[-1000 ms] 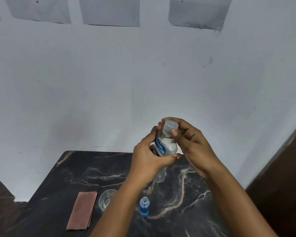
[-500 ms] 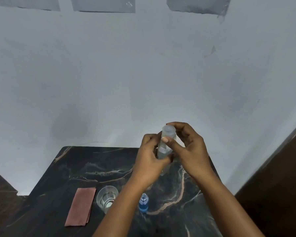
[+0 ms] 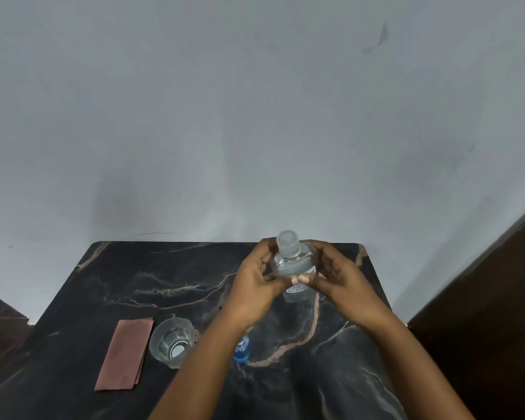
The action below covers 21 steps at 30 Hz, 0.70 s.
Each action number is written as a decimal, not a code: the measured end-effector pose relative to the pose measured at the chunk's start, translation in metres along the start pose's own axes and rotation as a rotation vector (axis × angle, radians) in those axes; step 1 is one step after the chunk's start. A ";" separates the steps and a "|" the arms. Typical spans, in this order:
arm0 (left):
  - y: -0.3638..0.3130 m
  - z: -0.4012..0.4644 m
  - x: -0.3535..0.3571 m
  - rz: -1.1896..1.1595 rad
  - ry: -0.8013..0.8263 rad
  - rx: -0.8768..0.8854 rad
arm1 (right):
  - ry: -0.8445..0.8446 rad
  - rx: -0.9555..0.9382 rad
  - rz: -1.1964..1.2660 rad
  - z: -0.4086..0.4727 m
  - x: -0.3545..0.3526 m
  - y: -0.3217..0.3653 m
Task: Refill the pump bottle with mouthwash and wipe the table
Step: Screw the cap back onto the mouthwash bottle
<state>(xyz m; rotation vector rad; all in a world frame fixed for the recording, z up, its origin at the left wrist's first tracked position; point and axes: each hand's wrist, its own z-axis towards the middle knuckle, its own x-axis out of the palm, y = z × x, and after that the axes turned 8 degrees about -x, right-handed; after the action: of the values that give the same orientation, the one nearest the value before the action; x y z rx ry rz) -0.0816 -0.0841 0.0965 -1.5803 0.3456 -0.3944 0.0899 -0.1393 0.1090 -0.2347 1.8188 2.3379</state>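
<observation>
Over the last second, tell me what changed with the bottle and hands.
The right hand left the cap and now grips the clear bottle body alongside the left hand; the bottle dropped lower. The cap stays on; cloth, glass and blue bottle haven't moved.

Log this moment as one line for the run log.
both hands hold capped mouthwash bottle | pump bottle waiting | cloth unused

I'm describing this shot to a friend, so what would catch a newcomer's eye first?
Both hands, left hand and right hand, hold a clear capped mouthwash bottle above the far side of the dark marble table. Nearer, at left, lie a folded pinkish cloth, a clear cup and a small blue bottle.
</observation>
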 end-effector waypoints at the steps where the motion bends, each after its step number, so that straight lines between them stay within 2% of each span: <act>1: 0.005 0.004 0.004 0.012 -0.002 -0.002 | 0.000 0.001 -0.024 0.000 -0.002 -0.007; 5: 0.029 0.022 0.023 0.065 -0.086 0.014 | -0.097 0.015 -0.107 -0.005 -0.013 -0.043; 10: 0.064 0.047 0.054 0.163 -0.118 -0.004 | -0.319 0.085 -0.120 -0.020 -0.023 -0.091; 14: 0.092 0.072 0.089 0.199 -0.207 -0.029 | -0.522 0.147 -0.206 -0.020 -0.036 -0.129; 16: 0.105 0.086 0.106 0.229 -0.155 -0.049 | -0.598 0.172 -0.250 -0.016 -0.041 -0.147; 21: 0.136 0.126 0.128 0.378 0.137 -0.109 | -0.680 0.197 -0.277 0.006 -0.053 -0.188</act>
<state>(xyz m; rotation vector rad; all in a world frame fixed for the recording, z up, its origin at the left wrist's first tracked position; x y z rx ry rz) 0.0920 -0.0362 -0.0382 -1.5545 0.7682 -0.1929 0.1849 -0.0897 -0.0542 0.2853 1.5285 1.7346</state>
